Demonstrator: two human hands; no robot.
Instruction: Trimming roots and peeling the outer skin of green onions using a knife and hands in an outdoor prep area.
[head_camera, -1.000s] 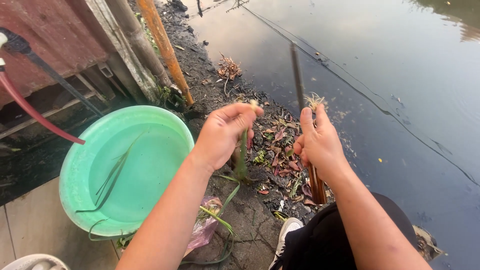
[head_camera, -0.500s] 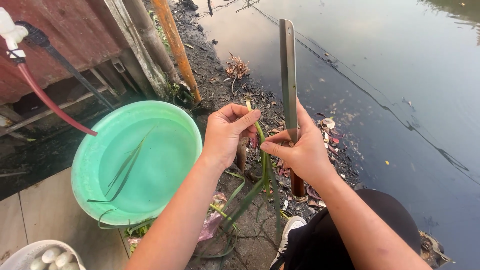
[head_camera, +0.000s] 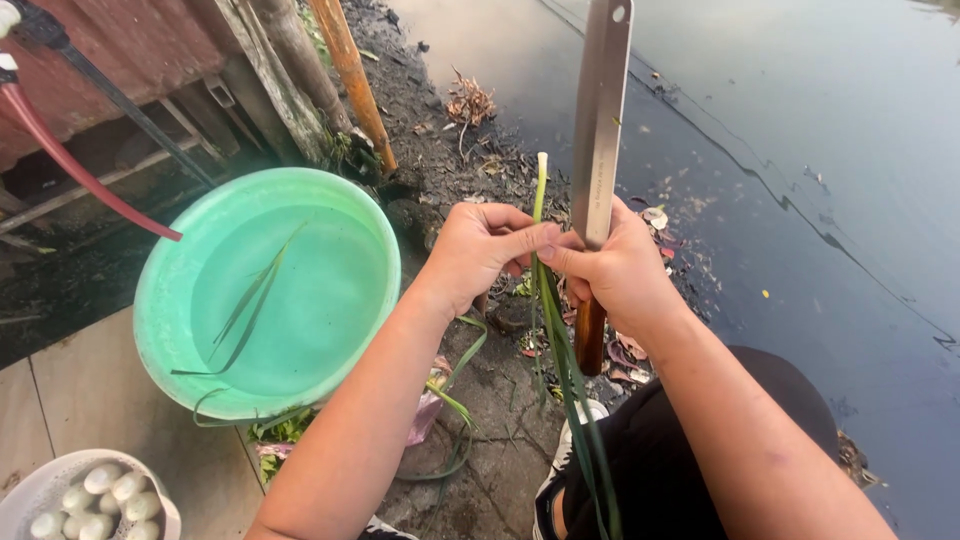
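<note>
Hands meet at the centre of the view, over a muddy bank beside dark water. Left hand (head_camera: 478, 252) pinches a green stalk with a pale tip (head_camera: 541, 185), thumb and fingers closed on it just below the top, its long leaves hanging down between the forearms. Right hand (head_camera: 622, 268) is wrapped shut around a long knife (head_camera: 601, 110), blade pointing up, wooden handle below the fist. A turquoise basin of water (head_camera: 160, 290) with floating leaves sits to the left; a white bowl of small white bulbs (head_camera: 60, 475) lies at the lower left corner.
</note>
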